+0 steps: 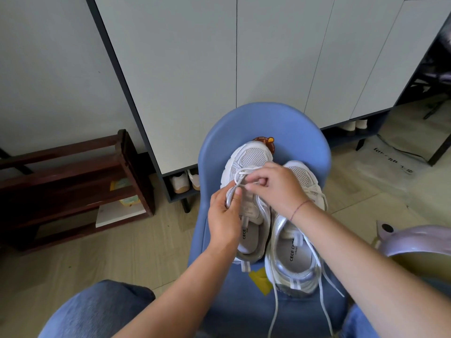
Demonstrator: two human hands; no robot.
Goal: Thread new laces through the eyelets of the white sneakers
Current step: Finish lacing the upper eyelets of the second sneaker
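- Blue chair (268, 120): carried two white sneakers side by side, toes pointing away from the person.
- Left sneaker (253, 157): lay on the chair seat; a white lace (240, 173) crossed its upper eyelets in a loose loop.
- Left hand (223, 215): closed on the near edge of the left sneaker's eyelet flap, thumb on top.
- Right hand (275, 189): fingers curled, pinching the lace just above the eyelets; a thin red thread (299, 208) circled the wrist.
- Right sneaker (292, 259): touched the left one; its loose lace ends (275, 306) hung over the front of the seat.
- Yellow sticker (262, 279): on the seat, between the two heels.
- Cabinet (195, 69): doors closed; the open bottom compartment held a pale pair of shoes (180, 182) on the left and another pair (353, 124) further right.
- Dark wooden rack (73, 181): stood on the floor left of the cabinet; its shelves held a few small items, too blurred to name.
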